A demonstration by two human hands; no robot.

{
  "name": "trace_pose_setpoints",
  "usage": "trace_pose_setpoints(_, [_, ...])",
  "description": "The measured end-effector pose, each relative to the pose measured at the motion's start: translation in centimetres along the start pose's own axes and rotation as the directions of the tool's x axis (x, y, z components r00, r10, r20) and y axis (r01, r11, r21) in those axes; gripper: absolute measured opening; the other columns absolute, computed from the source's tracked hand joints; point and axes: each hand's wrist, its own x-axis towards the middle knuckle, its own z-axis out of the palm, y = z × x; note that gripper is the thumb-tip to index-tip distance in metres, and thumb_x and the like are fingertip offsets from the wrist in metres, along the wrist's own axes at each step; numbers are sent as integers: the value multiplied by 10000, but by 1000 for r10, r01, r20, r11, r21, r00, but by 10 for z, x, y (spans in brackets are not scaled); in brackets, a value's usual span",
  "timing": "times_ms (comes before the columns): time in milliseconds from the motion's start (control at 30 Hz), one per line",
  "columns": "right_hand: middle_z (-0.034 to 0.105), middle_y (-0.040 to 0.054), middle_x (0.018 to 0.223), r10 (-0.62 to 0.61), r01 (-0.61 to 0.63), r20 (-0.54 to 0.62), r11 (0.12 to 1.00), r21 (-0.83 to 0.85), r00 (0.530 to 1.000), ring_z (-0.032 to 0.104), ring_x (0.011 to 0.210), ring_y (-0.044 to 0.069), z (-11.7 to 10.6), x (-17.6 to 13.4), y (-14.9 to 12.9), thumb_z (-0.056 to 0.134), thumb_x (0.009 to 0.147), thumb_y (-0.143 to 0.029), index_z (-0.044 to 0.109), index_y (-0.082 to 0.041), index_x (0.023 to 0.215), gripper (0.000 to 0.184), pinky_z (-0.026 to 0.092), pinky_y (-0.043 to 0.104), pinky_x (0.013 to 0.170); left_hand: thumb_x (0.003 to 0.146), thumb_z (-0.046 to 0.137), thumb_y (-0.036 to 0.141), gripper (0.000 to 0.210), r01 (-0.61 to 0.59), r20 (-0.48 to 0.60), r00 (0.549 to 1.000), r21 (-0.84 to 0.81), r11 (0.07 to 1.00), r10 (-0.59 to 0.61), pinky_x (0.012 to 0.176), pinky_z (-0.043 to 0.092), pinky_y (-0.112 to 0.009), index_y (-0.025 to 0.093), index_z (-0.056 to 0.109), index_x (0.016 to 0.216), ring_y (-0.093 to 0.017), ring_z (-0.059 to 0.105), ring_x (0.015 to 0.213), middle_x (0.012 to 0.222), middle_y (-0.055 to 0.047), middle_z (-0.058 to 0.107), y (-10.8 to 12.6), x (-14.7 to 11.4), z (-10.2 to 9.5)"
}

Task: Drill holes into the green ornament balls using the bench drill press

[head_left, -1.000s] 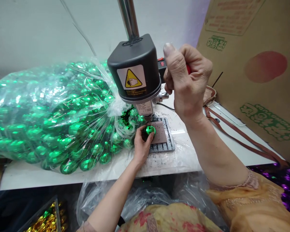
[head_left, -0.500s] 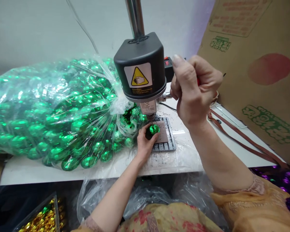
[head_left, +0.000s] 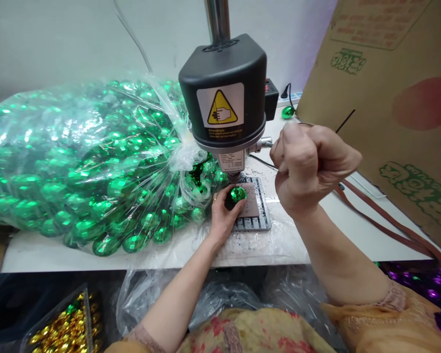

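Observation:
My left hand [head_left: 223,212] pinches a shiny green faceted ball [head_left: 238,194] between thumb and fingers. The ball rests on a brownish pad [head_left: 250,206] on the slotted grey base plate [head_left: 263,208], just below the chuck of a small black bench drill press [head_left: 224,93]. In a closed fist, my right hand [head_left: 308,169] grips the drill press lever, whose metal hub [head_left: 265,142] shows at the machine's side. Most of the lever is hidden by the fingers. Whether the drill bit touches the ball I cannot tell.
A large clear plastic bag [head_left: 77,162] of green balls lies left of the machine. One loose green ball [head_left: 288,113] sits behind my right hand. A cardboard box [head_left: 375,127] stands at right, near a brown strap [head_left: 389,220]. A bin of gold balls [head_left: 62,328] is low left.
My right hand on the lever has shifted right and slightly down in view. The machine looks larger and further right as the view shifts. My left hand still holds the green ball on the pad.

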Motion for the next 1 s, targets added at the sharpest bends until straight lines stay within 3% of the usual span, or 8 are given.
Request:
trace_pose_setpoints(367, [237, -64, 434, -230, 234, -69, 970, 68, 971, 250, 374, 32, 1, -6, 14, 584, 867, -184, 170, -162, 531, 534, 218, 284, 440, 818, 766, 370, 456, -7, 11, 1000, 8, 1000, 7, 983, 492, -374, 226, 652, 1235, -225, 605, 1095, 1138, -75, 684, 0, -1, 0])
trace_pose_setpoints(633, [221, -54, 450, -206, 204, 20, 976, 71, 978, 210, 392, 42, -10, -15, 14, 574, 840, -166, 168, -172, 534, 508, 203, 281, 405, 818, 766, 377, 458, -13, 11, 1000, -9, 1000, 13, 983, 491, -378, 231, 651, 1236, -228, 606, 1094, 1130, -71, 686, -1, -1, 0])
trace_pose_setpoints(767, [241, -64, 448, -251, 246, 53, 966, 83, 967, 242, 375, 51, -15, -18, 16, 577, 806, -114, 166, -182, 549, 490, 243, 276, 387, 822, 761, 388, 458, -20, 10, 1000, -12, 1000, 20, 982, 491, -376, 231, 650, 1238, -228, 605, 1099, 1142, -74, 686, -2, -1, 1])
trace_pose_setpoints(1000, [240, -72, 433, -318, 314, 53, 947, 67, 947, 249, 336, 61, -18, -22, 27, 582, 818, -180, 180, -194, 561, 478, 264, 278, 367, 817, 766, 377, 457, -23, 5, 1000, -9, 1000, 23, 973, 494, -378, 232, 651, 1234, -232, 611, 1095, 1134, -74, 690, -2, -1, 1])
